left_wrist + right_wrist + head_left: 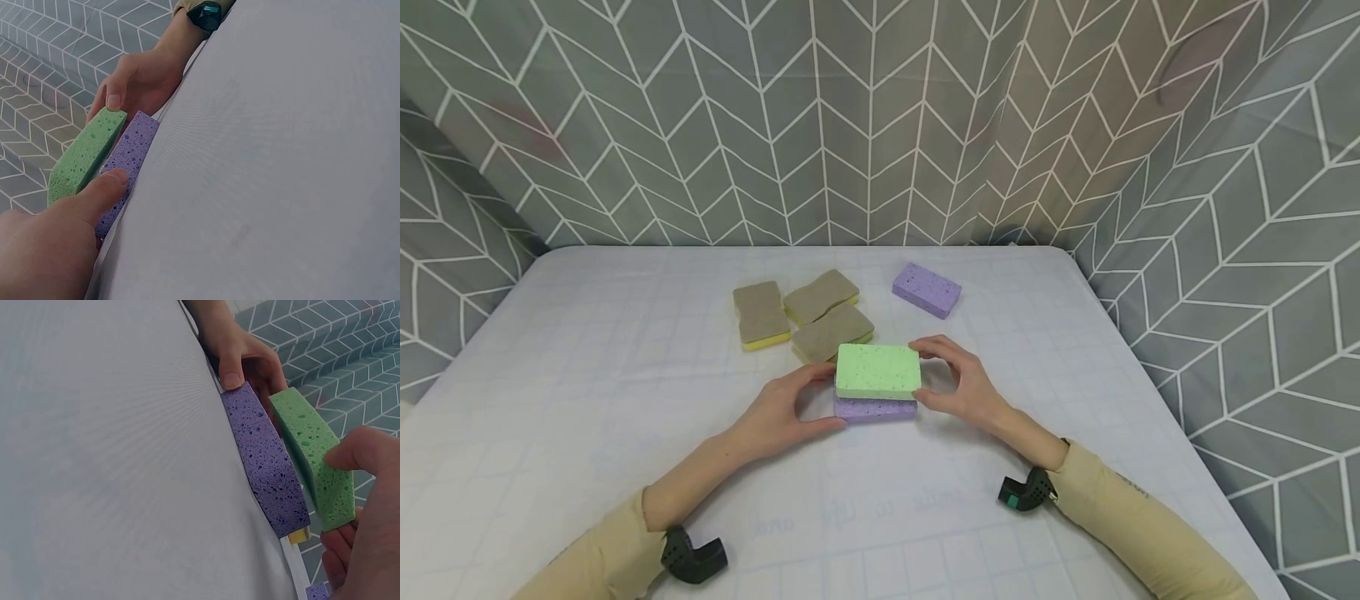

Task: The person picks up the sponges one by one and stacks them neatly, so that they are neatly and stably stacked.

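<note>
A green sponge is pinched at its right end by my right hand. It hangs just above a purple sponge lying on the table, and a narrow gap between the two shows in the right wrist view. My left hand holds the left end of the purple sponge, its thumb on the near side; in the left wrist view that thumb presses the purple sponge. The right thumb lies on the green sponge's near edge.
Behind the hands lie several yellow sponges with brownish-grey tops, one at the left, one at the back and one close behind the green sponge. Another purple sponge sits at the back right. A patterned curtain surrounds the white-covered table.
</note>
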`<state>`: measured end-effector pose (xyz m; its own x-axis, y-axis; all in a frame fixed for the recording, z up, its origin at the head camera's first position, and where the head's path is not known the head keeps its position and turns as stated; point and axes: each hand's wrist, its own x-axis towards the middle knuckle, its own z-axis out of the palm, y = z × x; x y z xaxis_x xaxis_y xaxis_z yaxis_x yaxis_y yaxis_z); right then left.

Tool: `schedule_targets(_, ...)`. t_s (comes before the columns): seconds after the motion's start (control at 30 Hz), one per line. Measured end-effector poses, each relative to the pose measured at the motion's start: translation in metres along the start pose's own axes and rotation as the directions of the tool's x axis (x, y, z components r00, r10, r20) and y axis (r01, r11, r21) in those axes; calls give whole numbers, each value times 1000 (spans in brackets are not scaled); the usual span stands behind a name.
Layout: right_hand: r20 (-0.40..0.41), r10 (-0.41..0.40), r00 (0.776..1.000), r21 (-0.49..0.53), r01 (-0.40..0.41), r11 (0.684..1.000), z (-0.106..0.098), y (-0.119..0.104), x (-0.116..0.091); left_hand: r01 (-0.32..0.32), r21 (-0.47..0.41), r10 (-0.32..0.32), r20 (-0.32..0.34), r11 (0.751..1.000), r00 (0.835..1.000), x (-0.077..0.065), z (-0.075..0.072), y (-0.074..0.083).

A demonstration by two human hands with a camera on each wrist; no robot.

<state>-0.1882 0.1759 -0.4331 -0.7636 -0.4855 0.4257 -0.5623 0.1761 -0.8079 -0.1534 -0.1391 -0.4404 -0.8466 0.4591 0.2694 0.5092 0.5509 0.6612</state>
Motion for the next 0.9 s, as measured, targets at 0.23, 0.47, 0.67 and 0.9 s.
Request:
schedule_targets(0.23, 12, -7, 1000, 13, 7, 1000, 0, 0, 0, 14, -11, -14, 0, 1000, 1000, 0, 0, 0)
schedule_targets(0.47, 38, -15, 999, 24, 14, 1000, 0, 0, 0, 7, -38, -8, -12, 999, 1000, 1, 0, 0)
schedule_targets(0.67, 67, -17, 998, 28, 15, 999, 0, 0, 0, 0, -46, 0, -12, 999, 1000, 1, 0, 1)
schedule_targets(0.9, 92, -28, 995, 26, 26, 999, 0, -1, 0, 5, -43, -5, -9, 999, 1000, 1, 0, 3)
